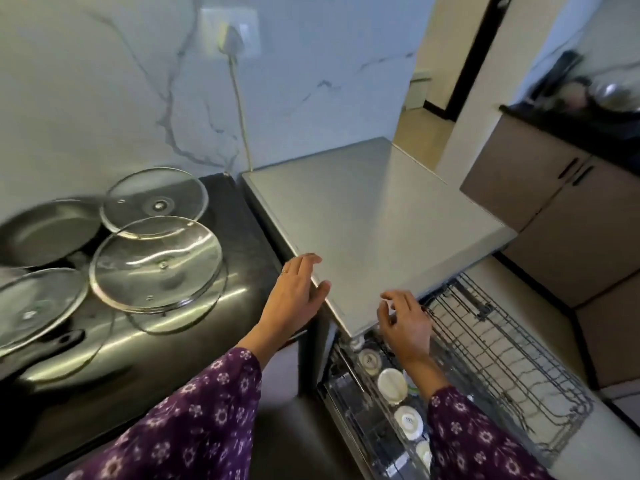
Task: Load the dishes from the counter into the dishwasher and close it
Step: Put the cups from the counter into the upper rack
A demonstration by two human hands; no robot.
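Dishes are waiting on the dark table (239, 216) to the left of the dishwasher (374, 230). Three glass lids (156, 265) are lying there, the nearer ones overlapping, and the far lid (154, 202) is leaning over the rim of a metal pan (45, 230). The third lid (34, 303) is sitting at the left edge of view. The dishwasher is standing open, its flat grey top bare, and a wire rack (502, 358) is sticking out from under the front at the right. White cups (392, 386) are sitting upside down in a row below the front corner, though I cannot tell which tier they are in. The person's hands are apart. The left hand (298, 292) is resting flat against the left front edge of the grey top, fingers straight and a ring (284, 271) showing. The right hand (405, 323) is hovering at the front corner above the cups, fingers loosely bent and gripping nothing. Purple flowered sleeves (194, 420) are covering both forearms. A cable (242, 116) is hanging down the marbled wall from a socket (230, 36) behind the machine.
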